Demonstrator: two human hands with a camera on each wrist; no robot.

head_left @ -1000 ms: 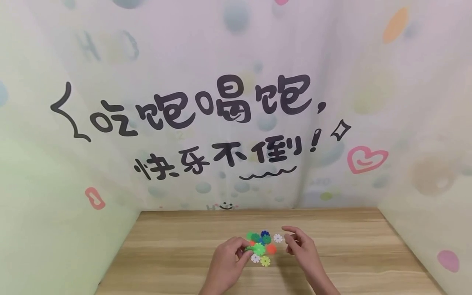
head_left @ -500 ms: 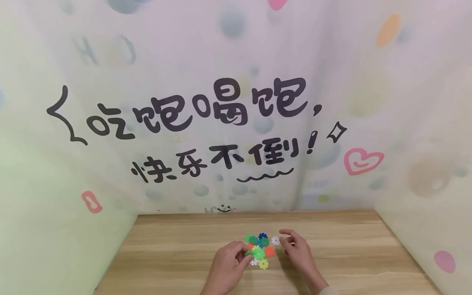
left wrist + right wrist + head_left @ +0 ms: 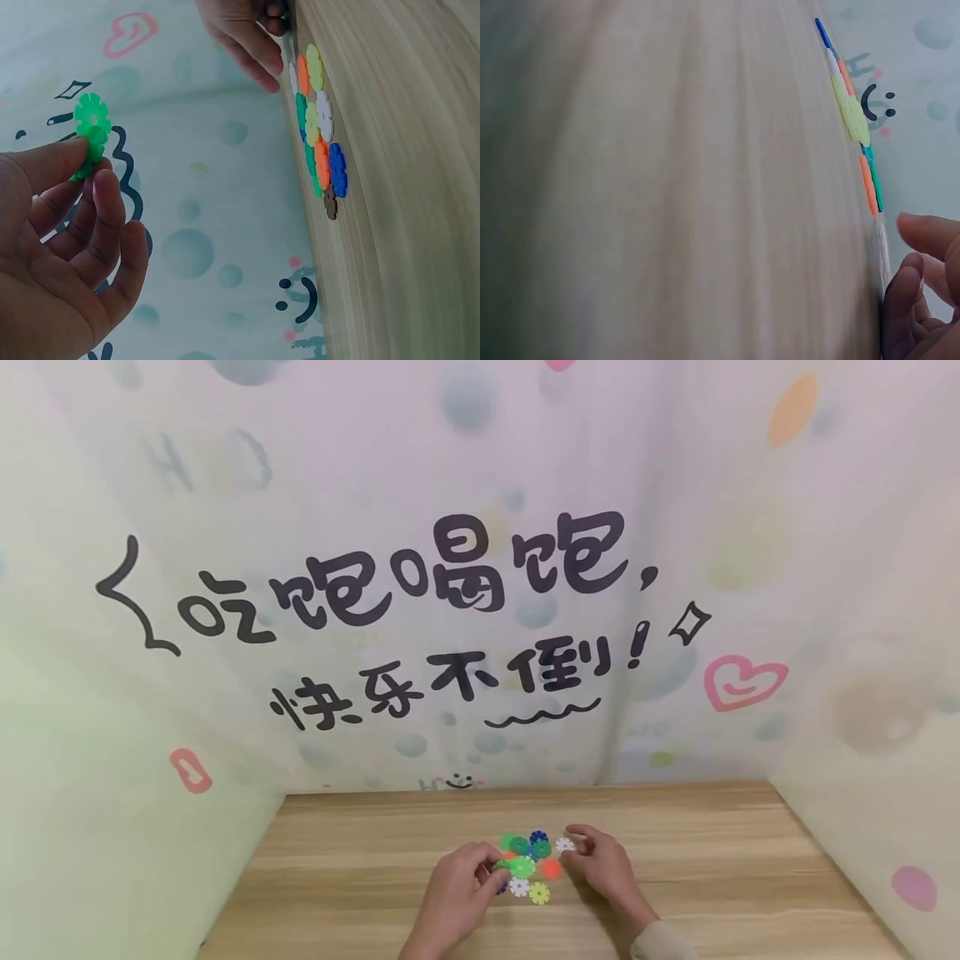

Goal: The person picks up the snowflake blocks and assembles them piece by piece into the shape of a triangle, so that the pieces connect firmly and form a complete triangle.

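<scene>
In the head view my left hand (image 3: pixel 459 893) pinches bright green snowflake discs (image 3: pixel 522 867) above the table. The left wrist view shows these green discs (image 3: pixel 93 112) joined at angles, between thumb and fingers. My right hand (image 3: pixel 606 870) is at the right of the pile, its fingers right at a white snowflake disc (image 3: pixel 565 844). In the right wrist view the right hand's thumb (image 3: pixel 922 231) stands apart from its bent fingers, beside the white disc (image 3: pixel 885 251) lying flat. Part of the pile is hidden behind my left hand.
Loose snowflake discs lie close together on the wooden table (image 3: pixel 360 860): dark blue (image 3: pixel 538 837), orange (image 3: pixel 551 869), yellow-green (image 3: pixel 539 893), another white one (image 3: pixel 519 887) and several more. A brown disc (image 3: pixel 331 202) shows in the left wrist view. A printed curtain (image 3: pixel 450 460) stands behind.
My right hand has shifted slightly left, and its fingers now overlap the white disc. My left hand keeps its pinch on the green discs and has moved slightly left, uncovering a blue disc.
</scene>
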